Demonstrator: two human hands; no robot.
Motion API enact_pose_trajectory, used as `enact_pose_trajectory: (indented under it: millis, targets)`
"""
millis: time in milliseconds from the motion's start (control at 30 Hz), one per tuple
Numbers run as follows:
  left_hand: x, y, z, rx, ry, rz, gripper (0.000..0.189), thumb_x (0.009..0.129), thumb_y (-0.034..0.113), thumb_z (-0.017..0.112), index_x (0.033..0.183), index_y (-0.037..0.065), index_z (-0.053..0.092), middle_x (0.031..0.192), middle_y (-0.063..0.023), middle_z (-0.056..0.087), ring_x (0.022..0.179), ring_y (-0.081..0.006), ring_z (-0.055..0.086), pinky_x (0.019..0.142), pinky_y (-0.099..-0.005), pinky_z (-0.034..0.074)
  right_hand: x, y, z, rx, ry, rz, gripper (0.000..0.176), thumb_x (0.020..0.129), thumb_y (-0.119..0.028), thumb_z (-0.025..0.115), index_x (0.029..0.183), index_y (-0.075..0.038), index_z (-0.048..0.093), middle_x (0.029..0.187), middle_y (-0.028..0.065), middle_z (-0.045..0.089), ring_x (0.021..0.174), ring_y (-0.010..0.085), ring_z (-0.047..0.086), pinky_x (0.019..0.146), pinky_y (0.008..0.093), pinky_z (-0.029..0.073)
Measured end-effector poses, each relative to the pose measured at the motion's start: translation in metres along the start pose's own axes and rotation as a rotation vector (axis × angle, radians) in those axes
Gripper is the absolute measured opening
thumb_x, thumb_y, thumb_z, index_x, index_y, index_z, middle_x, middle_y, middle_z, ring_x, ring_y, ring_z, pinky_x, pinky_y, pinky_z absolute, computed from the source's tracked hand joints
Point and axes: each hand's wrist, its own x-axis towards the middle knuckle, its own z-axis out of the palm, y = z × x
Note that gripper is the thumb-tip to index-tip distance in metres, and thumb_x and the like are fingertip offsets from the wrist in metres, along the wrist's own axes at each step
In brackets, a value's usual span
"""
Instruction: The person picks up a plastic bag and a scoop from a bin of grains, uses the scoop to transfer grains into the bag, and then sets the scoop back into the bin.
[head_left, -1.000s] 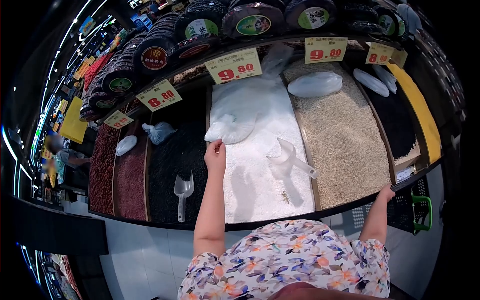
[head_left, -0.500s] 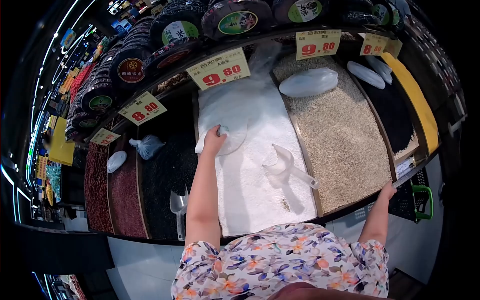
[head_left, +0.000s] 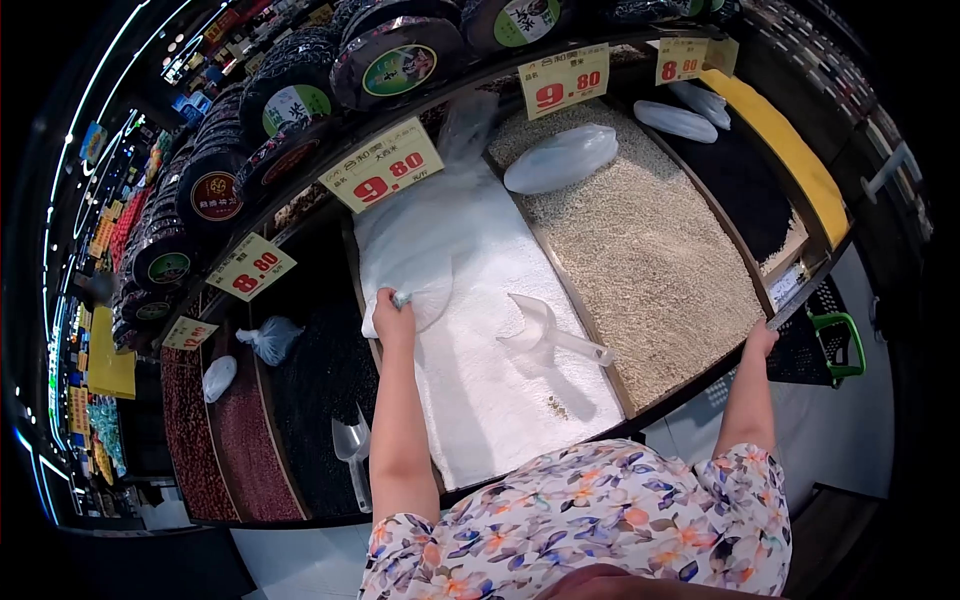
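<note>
My left hand point(head_left: 393, 318) is closed in a pinch on a gathered bit of a clear plastic bag point(head_left: 432, 290), which lies over the upper left part of a bin of white rice point(head_left: 470, 430). A clear plastic scoop point(head_left: 530, 325) rests on the rice to the right of that hand, its handle pointing right. Off to the right, my right hand point(head_left: 763, 338) is closed around the front edge of the display point(head_left: 795, 300), at the corner of the pale grain bin point(head_left: 640, 250). Its fingertips are partly hidden.
Left of the rice are bins of black grain point(head_left: 315, 400), with a metal scoop point(head_left: 352, 450), and reddish grain point(head_left: 255, 430). Filled plastic bags point(head_left: 562, 158) lie on several bins. Price cards point(head_left: 382, 165) stand along the back. A green-handled basket point(head_left: 838, 345) is at right.
The view has turned, so the bins sit further left and the near ones lower. My left hand still pinches the bag, and my right hand stays on the display edge.
</note>
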Motion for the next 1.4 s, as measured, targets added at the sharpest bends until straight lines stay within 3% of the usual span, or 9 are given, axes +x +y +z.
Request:
enact_pose_trajectory:
  millis: [300, 367, 400, 600, 833, 1133, 1233, 1333, 1400]
  targets:
    - [-0.011, 0.014, 0.002, 0.047, 0.013, 0.004, 0.029, 0.076, 0.009, 0.059, 0.102, 0.001, 0.050, 0.093, -0.0209, 0.058, 0.092, -0.0369, 0.055, 0.079, -0.0405, 0.042, -0.017, -0.012, -0.011, -0.009, -0.009, -0.003, 0.064, 0.076, -0.045, 0.055, 0.115, 0.005, 0.042, 0.111, 0.0287, 0.053, 0.104, 0.0414, 0.052, 0.088, 0.0428, 0.041]
    - [-0.034, 0.034, 0.002, 0.242, 0.275, 0.332, 0.034, 0.075, 0.009, 0.060, 0.106, 0.002, 0.050, 0.100, -0.0178, 0.058, 0.100, -0.0348, 0.051, 0.087, -0.0419, 0.038, -0.016, -0.011, -0.011, -0.008, -0.016, -0.003, 0.064, 0.076, -0.045, 0.055, 0.115, 0.005, 0.042, 0.112, 0.0287, 0.053, 0.104, 0.0412, 0.052, 0.088, 0.0428, 0.042]
    - [-0.046, 0.043, 0.002, 0.246, 0.269, 0.329, 0.034, 0.075, 0.009, 0.060, 0.106, 0.002, 0.050, 0.100, -0.0178, 0.058, 0.100, -0.0348, 0.051, 0.087, -0.0419, 0.038, -0.015, -0.012, -0.010, -0.014, -0.013, 0.003, 0.064, 0.076, -0.045, 0.054, 0.115, 0.005, 0.042, 0.111, 0.0288, 0.053, 0.104, 0.0412, 0.052, 0.088, 0.0425, 0.042]
    - [-0.143, 0.083, 0.021, -0.139, -0.239, 0.509, 0.028, 0.071, 0.012, 0.064, 0.098, 0.007, 0.059, 0.105, -0.0082, 0.057, 0.105, -0.0290, 0.047, 0.090, -0.0409, 0.036, -0.015, -0.014, -0.011, -0.022, -0.019, 0.024, 0.065, 0.076, -0.046, 0.054, 0.115, 0.006, 0.042, 0.110, 0.0288, 0.053, 0.103, 0.0410, 0.052, 0.089, 0.0417, 0.041]
    - [-0.173, 0.082, 0.044, 0.046, -0.305, 0.459, 0.023, 0.071, 0.014, 0.066, 0.094, 0.009, 0.061, 0.101, -0.0063, 0.057, 0.099, -0.0283, 0.050, 0.087, -0.0381, 0.039, -0.009, -0.011, -0.006, -0.003, -0.012, 0.021, 0.063, 0.075, -0.043, 0.055, 0.114, 0.006, 0.042, 0.111, 0.0286, 0.053, 0.103, 0.0411, 0.052, 0.088, 0.0405, 0.042]
    - [-0.159, 0.078, 0.049, -0.187, -0.480, 0.234, 0.023, 0.072, 0.015, 0.069, 0.090, 0.001, 0.062, 0.092, -0.0107, 0.060, 0.077, -0.0241, 0.060, 0.070, -0.0340, 0.048, 0.002, -0.003, 0.004, -0.008, -0.032, 0.009, 0.068, 0.077, -0.045, 0.052, 0.115, 0.009, 0.037, 0.110, 0.0293, 0.053, 0.102, 0.0403, 0.054, 0.088, 0.0410, 0.043]
    - [-0.154, 0.077, 0.042, -0.376, -0.509, 0.029, 0.021, 0.074, 0.015, 0.069, 0.087, 0.000, 0.061, 0.089, -0.0094, 0.061, 0.073, -0.0184, 0.061, 0.067, -0.0285, 0.048, 0.000, -0.006, 0.003, -0.027, -0.039, 0.028, 0.066, 0.077, -0.045, 0.052, 0.114, 0.008, 0.039, 0.110, 0.0285, 0.054, 0.102, 0.0405, 0.054, 0.088, 0.0417, 0.043]
    - [-0.147, 0.078, 0.027, -0.660, -0.570, -0.131, 0.015, 0.082, 0.012, 0.062, 0.089, -0.001, 0.059, 0.082, -0.0066, 0.061, 0.071, -0.0139, 0.059, 0.064, -0.0263, 0.048, -0.005, -0.011, -0.003, 0.013, -0.057, 0.060, 0.066, 0.077, -0.046, 0.052, 0.114, 0.007, 0.040, 0.111, 0.0275, 0.054, 0.103, 0.0404, 0.053, 0.088, 0.0422, 0.042]
    - [-0.145, 0.082, 0.016, -1.100, -0.486, -0.371, 0.011, 0.087, 0.010, 0.055, 0.094, 0.002, 0.056, 0.083, -0.0072, 0.061, 0.070, -0.0154, 0.058, 0.064, -0.0260, 0.047, -0.008, -0.013, -0.005, 0.019, -0.056, 0.070, 0.065, 0.077, -0.046, 0.053, 0.114, 0.006, 0.041, 0.111, 0.0269, 0.054, 0.103, 0.0401, 0.053, 0.088, 0.0424, 0.042]
